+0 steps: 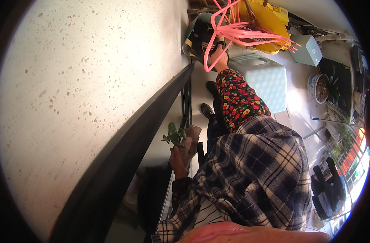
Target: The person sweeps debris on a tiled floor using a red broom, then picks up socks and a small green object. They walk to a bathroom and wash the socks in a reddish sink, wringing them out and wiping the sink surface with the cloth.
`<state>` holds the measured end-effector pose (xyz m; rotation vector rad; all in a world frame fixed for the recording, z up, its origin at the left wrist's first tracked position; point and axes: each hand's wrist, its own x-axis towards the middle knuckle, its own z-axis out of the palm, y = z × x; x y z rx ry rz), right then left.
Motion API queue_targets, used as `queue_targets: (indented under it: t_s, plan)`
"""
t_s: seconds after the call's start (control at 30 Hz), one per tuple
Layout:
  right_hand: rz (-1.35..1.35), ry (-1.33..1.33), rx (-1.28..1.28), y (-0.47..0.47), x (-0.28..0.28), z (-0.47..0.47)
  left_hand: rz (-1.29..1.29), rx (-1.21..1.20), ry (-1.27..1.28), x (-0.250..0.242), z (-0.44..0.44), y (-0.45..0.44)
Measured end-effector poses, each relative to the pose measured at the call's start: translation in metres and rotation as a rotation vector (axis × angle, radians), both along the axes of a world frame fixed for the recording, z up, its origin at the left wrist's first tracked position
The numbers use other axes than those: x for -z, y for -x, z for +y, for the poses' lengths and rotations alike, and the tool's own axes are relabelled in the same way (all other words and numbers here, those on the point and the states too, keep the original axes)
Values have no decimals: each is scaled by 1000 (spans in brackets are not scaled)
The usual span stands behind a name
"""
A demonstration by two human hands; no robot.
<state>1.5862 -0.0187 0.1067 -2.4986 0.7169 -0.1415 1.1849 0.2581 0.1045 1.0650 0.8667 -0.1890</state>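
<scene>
Low in the picture, left of the plaid jacket, my left hand (177,159) grips a green knobby, plant-like piece (174,133). A crumpled, beige see-through bag (192,138) is against that hand. My right hand (220,58), below a floral sleeve, reaches to the near edge of a bin (187,36) at the top. Dark items (201,35), one with pale stripes, fill the bin. Its fingers are partly hidden, so whether it grips the rim or an item cannot be told. Pink hangers (230,32) spread over the bin and cross in front of this hand.
A speckled wall (81,76) with a black slanting edge (121,148) runs along the left. Beyond my right arm stand a yellow basket (276,22), a pale blue stool (265,86), a grey-green box (308,50) and a potted plant (320,88). Black bags (329,191) hang by the railing.
</scene>
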Motion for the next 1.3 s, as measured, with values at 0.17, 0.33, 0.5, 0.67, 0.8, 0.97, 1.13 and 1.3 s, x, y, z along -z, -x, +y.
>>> queue_targets:
  t_s: [0.17,0.33,0.5,0.67,0.8,0.97,1.13,1.3]
  plan:
    - [145,460,-374,32,-10,4,-37,-32,-11,-12,8,-7]
    - [122,254,-865,114,-27,18,-112,-104,141,-7,-6,-17]
    - [742,-642,-896,223,-37,75,-284,-74,199,6,-10,-9]
    - [546,-1149,-690,278,-39,118,-321,63,102,-3,-7,-23]
    - [539,-1468,-565,261,-41,108,-375,59,9,1,-26,-55]
    - [606,-1432,-416,260,-46,91,-326,-2,130,1,-56,-65]
    - [570,-1425,-427,266,-59,85,-321,21,204,-12,-62,-53]
    - [643,-1263,-569,246,-65,102,-395,-45,127,-15,-52,-45]
